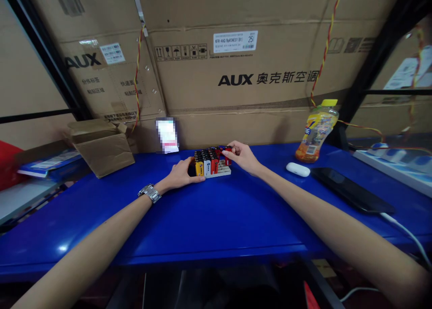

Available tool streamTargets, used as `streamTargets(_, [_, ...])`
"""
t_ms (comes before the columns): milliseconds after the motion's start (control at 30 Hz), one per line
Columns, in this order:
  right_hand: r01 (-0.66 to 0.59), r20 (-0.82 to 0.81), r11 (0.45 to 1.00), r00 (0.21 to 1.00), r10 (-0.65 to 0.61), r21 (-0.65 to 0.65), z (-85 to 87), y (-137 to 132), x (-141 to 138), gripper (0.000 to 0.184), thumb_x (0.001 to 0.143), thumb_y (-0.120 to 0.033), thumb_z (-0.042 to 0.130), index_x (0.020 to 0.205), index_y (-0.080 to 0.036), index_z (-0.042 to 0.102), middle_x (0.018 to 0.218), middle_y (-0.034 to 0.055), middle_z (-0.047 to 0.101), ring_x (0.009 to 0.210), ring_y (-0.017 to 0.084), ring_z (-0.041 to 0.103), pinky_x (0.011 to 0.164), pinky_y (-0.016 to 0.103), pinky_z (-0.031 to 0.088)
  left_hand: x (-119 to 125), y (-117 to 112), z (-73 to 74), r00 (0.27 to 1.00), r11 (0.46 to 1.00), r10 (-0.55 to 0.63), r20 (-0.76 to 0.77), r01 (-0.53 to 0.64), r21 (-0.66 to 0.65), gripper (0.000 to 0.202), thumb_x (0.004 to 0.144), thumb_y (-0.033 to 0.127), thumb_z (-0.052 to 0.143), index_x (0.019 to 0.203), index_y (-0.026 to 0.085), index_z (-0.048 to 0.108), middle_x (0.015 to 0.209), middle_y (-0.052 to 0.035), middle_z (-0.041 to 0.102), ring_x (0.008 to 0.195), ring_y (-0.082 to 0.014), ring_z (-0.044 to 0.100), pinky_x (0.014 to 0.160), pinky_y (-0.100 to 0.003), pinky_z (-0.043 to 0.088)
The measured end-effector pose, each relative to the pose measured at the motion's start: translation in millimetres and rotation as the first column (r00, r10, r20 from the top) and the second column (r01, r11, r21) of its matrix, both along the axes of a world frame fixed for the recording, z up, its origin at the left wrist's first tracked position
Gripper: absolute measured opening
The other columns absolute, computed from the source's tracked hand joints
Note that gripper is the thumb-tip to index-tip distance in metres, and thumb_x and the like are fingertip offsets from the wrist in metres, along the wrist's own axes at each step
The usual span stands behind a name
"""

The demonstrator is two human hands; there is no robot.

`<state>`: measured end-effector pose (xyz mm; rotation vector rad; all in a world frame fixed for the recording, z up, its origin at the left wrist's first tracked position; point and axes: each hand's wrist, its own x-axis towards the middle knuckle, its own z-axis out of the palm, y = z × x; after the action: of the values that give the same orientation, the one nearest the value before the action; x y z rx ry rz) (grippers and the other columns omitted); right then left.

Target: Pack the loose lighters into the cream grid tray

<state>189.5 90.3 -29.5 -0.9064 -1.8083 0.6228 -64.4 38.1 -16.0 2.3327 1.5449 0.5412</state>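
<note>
1 pale tray (pixel 224 171) w/ plastic lighters (pixel 207 167), mid tabletop (pixel 216 219), far side. Near row = 3 (yellow, white, red); rest too packed to count tbh. L hand (pixel 180 173) holds tray's left end, grip wide-ish. R hand (pixel 243 157) grip narrow, pinching a red lighter (pixel 228 162) over tray's right end w/ open slots.

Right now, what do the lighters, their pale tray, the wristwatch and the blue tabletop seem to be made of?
Lighters: probably plastic, judging by smooth, brightly coloured bodies; gloss is hard to judge.
Tray: likely matte plastic, with pale, thin-walled compartments.
Wristwatch: seemingly shiny metal, from its silvery linked band.
Tabletop: glossy, with a light reflection; perhaps painted metal or laminate.
</note>
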Motion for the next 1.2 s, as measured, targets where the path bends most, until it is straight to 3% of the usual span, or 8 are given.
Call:
streamTargets(133, [-0.057, -0.008, 0.997, 0.998, 0.057, -0.054, -3.6, -1, -3, 0.030, 0.077, -0.046, 0.064, 0.087, -0.019, 0.054, 0.065, -0.0006, 0.057, 0.057, 0.013, 0.050, 0.056, 0.029, 0.042, 0, -1, 0.9, 1.000, 1.000, -0.014, -0.011, 0.014, -0.007, 0.091, 0.063, 0.070, 0.061, 0.136, 0.019, 0.041, 0.134, -0.0157, 0.054, 0.119, -0.0397, 0.048, 0.097, -0.053, 0.035])
streamTargets(267, [-0.126, -0.002, 0.986, 0.992, 0.127, -0.107, -2.3, -6, -6, 0.030, 0.077, -0.038, 0.064, 0.096, -0.019, 0.051, 0.067, -0.0009, 0.058, 0.061, 0.015, 0.058, 0.061, 0.032, 0.048, 0, -1, 0.4, 0.999, 1.000, -0.029, -0.021, 0.028, -0.012, 0.092, 0.064, 0.070, 0.060, 0.137, 0.018, 0.041, 0.135, -0.0164, 0.053, 0.121, -0.0403, 0.046, 0.097, -0.053, 0.035])
streamTargets(433, [-0.105, 0.087, 0.994, 0.991, 0.105, -0.008, -1.2, -10, -6, 0.030, 0.082, -0.035, 0.058, 0.106, -0.021, 0.048, 0.069, -0.0020, 0.058, 0.061, 0.014, 0.058, 0.062, 0.031, 0.048, -1, -1, -1.1, 0.999, 1.000, -0.026, -0.020, 0.026, 0.010, 0.091, 0.064, 0.072, 0.060, 0.137, 0.020, 0.042, 0.134, -0.0163, 0.054, 0.119, -0.0402, 0.047, 0.096, -0.054, 0.035])
streamTargets(633, [-0.043, 0.194, 0.990, 0.981, 0.016, 0.133, 0.0, -13, -6, 0.022, 0.086, -0.038, 0.053, 0.100, -0.021, 0.048, 0.067, -0.0031, 0.056, 0.059, 0.013, 0.056, 0.062, 0.029, 0.044, 1, -2, 0.7, 0.999, 1.000, -0.014, -0.030, 0.014, -0.005, 0.092, 0.063, 0.072, 0.060, 0.136, 0.018, 0.042, 0.134, -0.0166, 0.054, 0.118, -0.0397, 0.047, 0.096, -0.053, 0.035])
streamTargets(900, [-0.047, 0.261, 0.987, 0.965, 0.004, 0.157, 3.4, -20, -7, 0.034, 0.087, -0.030, 0.049, 0.118, -0.021, 0.039, 0.074, -0.0019, 0.056, 0.057, 0.012, 0.053, 0.058, 0.027, 0.041, 1, -3, 1.1, 0.999, 1.000, -0.017, -0.033, 0.017, -0.005, 0.093, 0.064, 0.073, 0.059, 0.136, 0.017, 0.042, 0.134, -0.0173, 0.054, 0.119, -0.0399, 0.047, 0.096, -0.054, 0.035])
streamTargets(1200, [-0.004, 0.390, 0.961, 0.914, -0.108, 0.275, 6.1, -22, -6, 0.012, 0.086, -0.028, 0.048, 0.093, -0.020, 0.054, 0.069, -0.0001, 0.059, 0.059, 0.013, 0.051, 0.064, 0.028, 0.039, 2, -3, 1.2, 1.000, 1.000, -0.014, -0.027, 0.014, 0.009, 0.090, 0.064, 0.072, 0.059, 0.134, 0.018, 0.044, 0.131, -0.0167, 0.056, 0.115, -0.0383, 0.050, 0.096, -0.052, 0.036])
